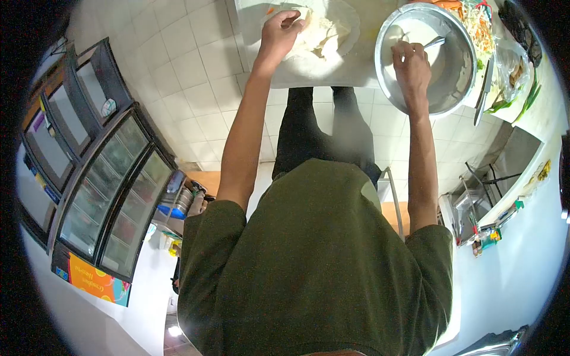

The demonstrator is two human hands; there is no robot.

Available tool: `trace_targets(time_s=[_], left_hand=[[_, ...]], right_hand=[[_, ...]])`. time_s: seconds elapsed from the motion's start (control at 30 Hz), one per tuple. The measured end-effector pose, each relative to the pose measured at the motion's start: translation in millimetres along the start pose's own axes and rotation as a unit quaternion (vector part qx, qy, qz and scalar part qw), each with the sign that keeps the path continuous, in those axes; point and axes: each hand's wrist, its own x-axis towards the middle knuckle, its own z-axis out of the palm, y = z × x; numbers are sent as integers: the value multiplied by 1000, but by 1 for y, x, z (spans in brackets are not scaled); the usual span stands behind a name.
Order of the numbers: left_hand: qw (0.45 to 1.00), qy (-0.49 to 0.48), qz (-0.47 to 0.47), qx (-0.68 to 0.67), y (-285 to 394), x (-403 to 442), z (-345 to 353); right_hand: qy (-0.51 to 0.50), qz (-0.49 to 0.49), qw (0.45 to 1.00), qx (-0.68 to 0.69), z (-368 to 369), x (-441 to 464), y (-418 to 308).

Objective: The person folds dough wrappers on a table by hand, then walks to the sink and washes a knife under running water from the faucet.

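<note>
My left hand (pixel 280 39) is at the left edge of a pile of pale, thin sheets (pixel 323 35), its fingers curled and thumb close to the fingertips. The sheets lie on a clear plastic sheet or plate, and glare washes out what the fingertips grip. My right hand (pixel 412 66) reaches over a large metal bowl (pixel 385 89) holding whitish liquid (pixel 418 34). Its fingers are bent together, pointing down into the bowl; what they hold, if anything, is hidden. A spoon (pixel 435 42) leans inside the bowl, its handle just right of that hand.
Shredded vegetables (pixel 477 29) lie right of the bowl, beside a knife (pixel 485 89), a plastic bag (pixel 512 62) and green stalks (pixel 528 98). The white table (pixel 279 77) ends just before my legs. A glass-doored cabinet (pixel 104 190) stands at the left.
</note>
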Motion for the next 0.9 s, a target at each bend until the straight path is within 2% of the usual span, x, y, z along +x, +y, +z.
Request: trace_targets(time_s=[0.13, 0.23, 0.27, 0.33, 0.37, 0.4, 0.47, 0.6, 0.7, 0.8, 0.83, 0.9], left_hand=[[999, 2, -23, 41, 14, -4, -1], [1000, -13, -16, -5, 4, -3, -1], [999, -18, -22, -43, 1, -3, 1], [994, -39, -42, -96, -1, -6, 1], [991, -54, -52, -110, 0, -6, -1], [988, -70, -60, -123, 3, -6, -2], [985, -71, -78, -136, 10, -10, -4], [971, -84, -132, -183, 14, -5, -11], [933, -133, -166, -291, 18, -5, -17], [924, -173, -177, -292, 23, -4, -26], [922, -179, -180, -291, 26, -5, -28], [919, -192, -185, -291, 31, -5, -31]], right_hand=[[-2, -5, 1000, 27, 0, -2, -3], [8, 12, 987, 162, 7, -1, 5], [-20, 68, 967, 244, 9, 0, 7], [-75, 177, 895, 402, 5, -1, 6], [-99, 212, 870, 435, -1, -1, 7], [-106, 251, 803, 530, -2, -4, 9], [-114, 314, 636, 696, -3, -10, 14], [-108, 328, 512, 786, -19, -21, 3], [-68, 290, 483, 824, -36, -33, -14], [-41, 253, 478, 840, -56, -39, -40], [-20, 245, 491, 835, -64, -39, -55], [-48, 209, 522, 826, -61, -40, -70]])
